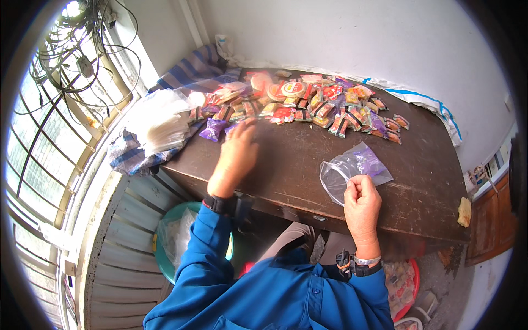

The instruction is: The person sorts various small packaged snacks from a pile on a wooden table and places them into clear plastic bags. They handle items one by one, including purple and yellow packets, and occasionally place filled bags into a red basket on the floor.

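My right hand (362, 202) pinches the rim of a clear plastic bag (337, 172), which lies on the wooden table near its front edge. Inside the bag is a purple-wrapped packet (369, 161). My left hand (240, 148) reaches over the table with its fingers at a purple packet, mostly hidden by them; whether they grip it I cannot tell. Another purple twist-wrapped packet (213, 129) lies just left of those fingers. Beyond both hands spreads a pile of small wrapped snacks (324, 109), with round pale wafers in clear and red packets (293, 88) among them.
A stack of clear bags (159, 123) rests on striped cloth (134, 154) at the table's left. Below stand a green basin (167, 264) holding plastic bags and a red basin (416, 284) with packets. Tangled cables (84, 66) hang by the window. A yellowish piece (464, 212) lies at the right corner.
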`<state>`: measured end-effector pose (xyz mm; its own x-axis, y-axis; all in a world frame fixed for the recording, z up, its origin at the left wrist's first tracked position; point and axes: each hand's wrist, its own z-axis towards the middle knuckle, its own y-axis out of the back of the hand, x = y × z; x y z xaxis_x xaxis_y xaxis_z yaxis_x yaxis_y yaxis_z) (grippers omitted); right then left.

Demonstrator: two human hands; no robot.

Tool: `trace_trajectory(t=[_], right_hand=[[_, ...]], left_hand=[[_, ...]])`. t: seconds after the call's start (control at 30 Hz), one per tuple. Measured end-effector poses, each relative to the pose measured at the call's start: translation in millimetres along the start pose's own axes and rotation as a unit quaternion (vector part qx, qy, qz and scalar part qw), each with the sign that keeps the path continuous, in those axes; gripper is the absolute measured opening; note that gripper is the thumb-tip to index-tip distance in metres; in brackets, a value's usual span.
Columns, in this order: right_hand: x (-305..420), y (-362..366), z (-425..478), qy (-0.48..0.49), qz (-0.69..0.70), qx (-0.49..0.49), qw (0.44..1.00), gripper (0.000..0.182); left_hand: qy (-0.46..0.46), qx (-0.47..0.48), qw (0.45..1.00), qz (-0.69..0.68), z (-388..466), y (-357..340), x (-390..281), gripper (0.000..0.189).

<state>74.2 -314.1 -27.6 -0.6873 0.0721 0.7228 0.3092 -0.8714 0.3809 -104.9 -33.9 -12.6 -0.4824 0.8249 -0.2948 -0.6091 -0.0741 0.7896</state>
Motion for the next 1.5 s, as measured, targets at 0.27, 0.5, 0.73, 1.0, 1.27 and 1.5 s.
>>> trace_trajectory(t=[0.27,0.5,0.73,1.0,1.27,1.5], right_hand=[[0,2,-1,0.010,-0.002,0.003,1.000,0.010],[-2,1,-2,0.000,0.007,0.012,1.000,0.009],[-1,3,-1,0.001,0.009,0.008,1.000,0.009],[2,1,-1,-0.019,0.016,0.006,1.000,0.010],[1,3,-1,-0.014,0.031,0.010,0.999,0.010],[4,9,1,0.031,0.035,0.036,0.998,0.007]], left_hand=[[-0.025,0.056,0.997,-0.050,-1,1,50,0.039],[0.085,0.003,0.988,-0.125,-17,14,-23,0.048],[0.079,0.010,0.990,-0.119,-16,13,-29,0.058],[0.192,0.132,0.891,-0.389,-21,20,-73,0.038],[0.122,0.291,0.772,-0.552,-32,3,-137,0.054],[0.138,0.285,0.787,-0.529,-22,-8,-145,0.068]])
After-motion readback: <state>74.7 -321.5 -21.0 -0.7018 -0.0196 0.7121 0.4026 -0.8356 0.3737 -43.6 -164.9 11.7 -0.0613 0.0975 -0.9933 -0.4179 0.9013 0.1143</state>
